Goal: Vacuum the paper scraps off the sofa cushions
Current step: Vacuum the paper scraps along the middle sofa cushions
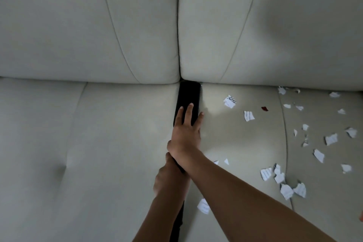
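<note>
A black vacuum head [189,96] lies on the seam between two pale seat cushions [110,143], its far end against the backrest. My right hand [186,129] rests flat on the head with straight fingers. My left hand [169,177] grips the black vacuum tube [177,226] just behind it, partly hidden under my right forearm. White paper scraps [229,101] are scattered over the right cushion, several near its front [282,180] and one below my right forearm [203,205].
A small dark red scrap [264,108] lies among the white ones. The backrest cushions [88,25] rise behind the seat. The left seat cushion shows no scraps.
</note>
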